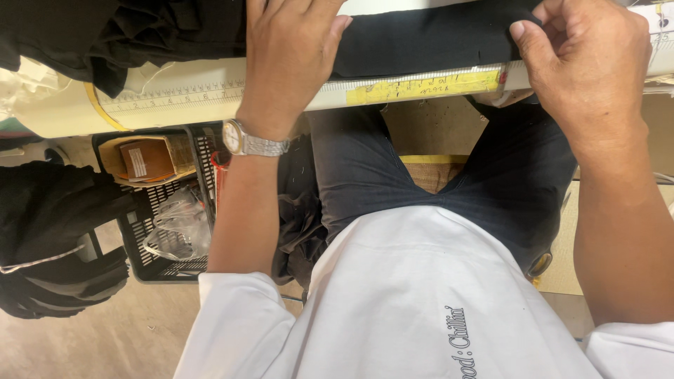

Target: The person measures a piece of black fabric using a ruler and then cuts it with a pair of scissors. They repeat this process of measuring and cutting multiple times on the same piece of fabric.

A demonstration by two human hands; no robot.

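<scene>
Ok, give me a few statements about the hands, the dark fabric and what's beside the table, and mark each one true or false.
1. Both hands rest on black fabric at the table edge. True.
2. The right hand wears a wristwatch. False: the silver wristwatch is on the left hand.
3. A ruler strip runs along the table edge. True.
4. The black crate beside the person's leg is empty. False: it holds clear plastic bags and a brown box.
</scene>
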